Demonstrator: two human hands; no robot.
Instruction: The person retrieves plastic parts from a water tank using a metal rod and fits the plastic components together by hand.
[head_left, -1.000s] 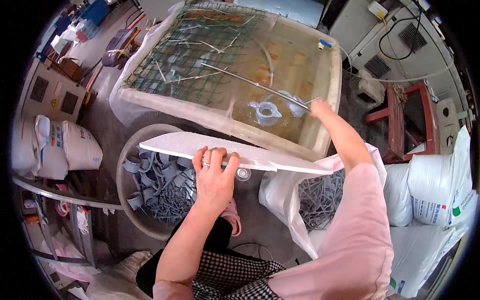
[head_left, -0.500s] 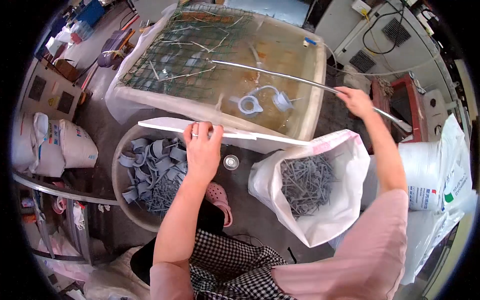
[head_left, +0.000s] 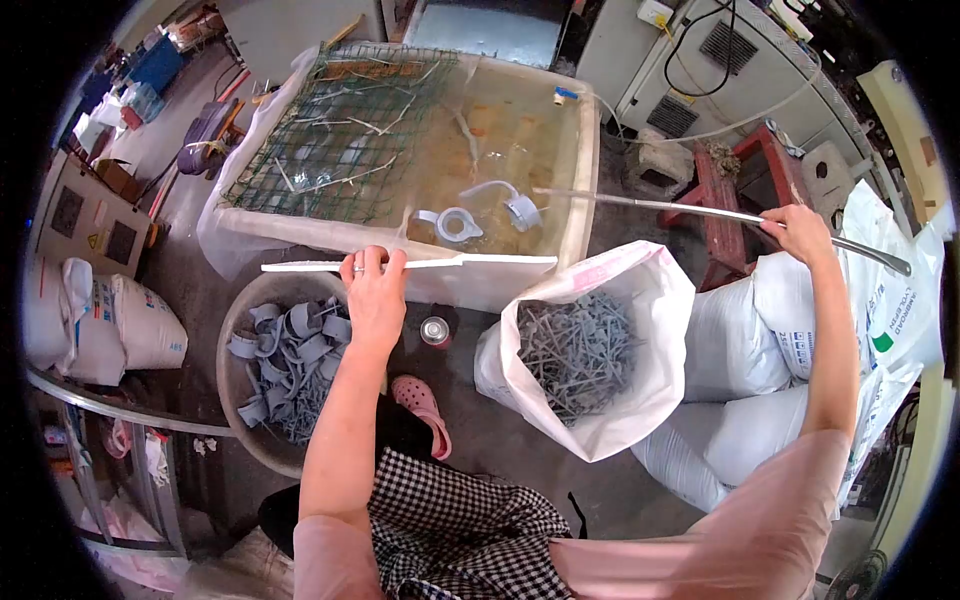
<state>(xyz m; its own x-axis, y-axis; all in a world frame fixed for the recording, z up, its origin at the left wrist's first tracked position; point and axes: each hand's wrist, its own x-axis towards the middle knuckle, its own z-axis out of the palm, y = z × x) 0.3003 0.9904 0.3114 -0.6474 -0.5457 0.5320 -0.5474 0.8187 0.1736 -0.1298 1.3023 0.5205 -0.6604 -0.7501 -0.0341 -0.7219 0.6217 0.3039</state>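
My left hand (head_left: 375, 300) grips the edge of a thin white board (head_left: 420, 266) along the near side of the water tank (head_left: 588, 150). My right hand (head_left: 800, 235) is closed round a long metal rod (head_left: 680, 207), out to the right. The rod's far end points left over the tank's right rim. Two grey plastic parts, a ring-shaped one (head_left: 458, 225) and another (head_left: 522, 211) with a curved strip, lie in the water near the front right. A green net (head_left: 330, 150) with thin pale strips on it covers the tank's left part.
A round tub (head_left: 232, 385) of grey parts stands at the left below the board. An open white sack (head_left: 655, 340) holds grey sprues. A can (head_left: 435, 331) stands on the floor between them. Filled sacks (head_left: 735, 335) and a red stand (head_left: 725, 215) are at the right.
The right hand has moved right and drawn the rod back from over the net. The board has come down a little at its left end, still in the left hand. The view has shifted.
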